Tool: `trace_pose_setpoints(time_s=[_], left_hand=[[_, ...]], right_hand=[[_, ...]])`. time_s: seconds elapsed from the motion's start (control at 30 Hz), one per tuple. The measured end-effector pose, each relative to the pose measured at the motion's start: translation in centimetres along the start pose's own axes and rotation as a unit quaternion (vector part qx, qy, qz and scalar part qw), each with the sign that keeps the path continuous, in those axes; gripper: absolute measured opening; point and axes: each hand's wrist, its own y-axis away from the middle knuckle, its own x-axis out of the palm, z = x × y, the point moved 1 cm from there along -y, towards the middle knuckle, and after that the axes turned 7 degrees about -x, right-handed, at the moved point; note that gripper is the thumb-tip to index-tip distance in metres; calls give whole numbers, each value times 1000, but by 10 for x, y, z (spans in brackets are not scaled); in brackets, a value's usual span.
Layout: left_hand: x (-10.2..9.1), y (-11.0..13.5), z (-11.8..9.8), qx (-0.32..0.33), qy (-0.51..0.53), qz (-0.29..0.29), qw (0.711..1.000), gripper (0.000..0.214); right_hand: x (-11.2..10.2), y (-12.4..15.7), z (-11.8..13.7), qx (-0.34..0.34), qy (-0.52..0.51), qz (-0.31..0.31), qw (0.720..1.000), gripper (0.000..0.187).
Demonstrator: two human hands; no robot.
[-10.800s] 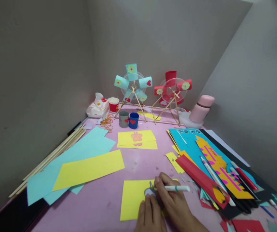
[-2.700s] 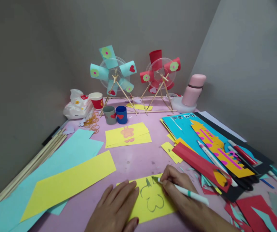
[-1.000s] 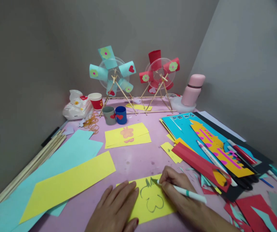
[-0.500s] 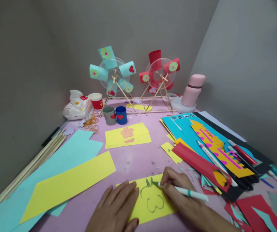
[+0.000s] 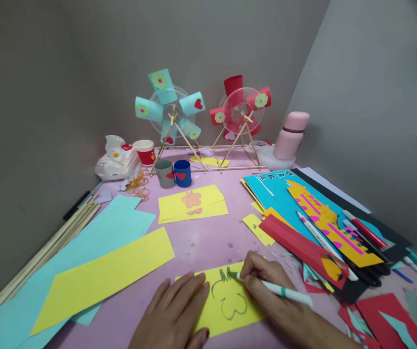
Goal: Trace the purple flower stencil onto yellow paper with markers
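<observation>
A yellow sheet of paper (image 5: 216,322) lies at the front of the pink table, bearing curved dark green lines and a small zigzag at its upper edge. My left hand (image 5: 177,310) rests flat on the sheet's left side, fingers stretched out. In my right hand (image 5: 270,286) is a white marker with a green band (image 5: 288,292), pinched between thumb and fingers. Its green tip touches the paper or nearly so, just right of the zigzag. The right part of the sheet is hidden under my right hand.
Left lie a yellow strip (image 5: 102,278), light-blue paper (image 5: 99,232) and wooden sticks (image 5: 48,254). Ahead is yellow paper with an orange drawing (image 5: 208,208). Behind stand two cups (image 5: 183,174) and two paper-bladed wheels (image 5: 174,114). Right are coloured sheets (image 5: 273,186), markers, scissors (image 5: 370,276) and scraps.
The marker in my right hand has shifted very slightly to the left. My left hand and the yellow sheet stay in place.
</observation>
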Motion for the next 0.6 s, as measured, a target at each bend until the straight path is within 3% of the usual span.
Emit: trace_pose_setpoints(time_s=[0.4,0.6], left_hand=[[-1,0,0,3,-8,-1,1000,45],[15,8,3,9,19,-43,999,51]], right_hand=[[-1,2,9,-11,15,-23,1000,12],[2,1,-1,-48,-55,11,997,10]])
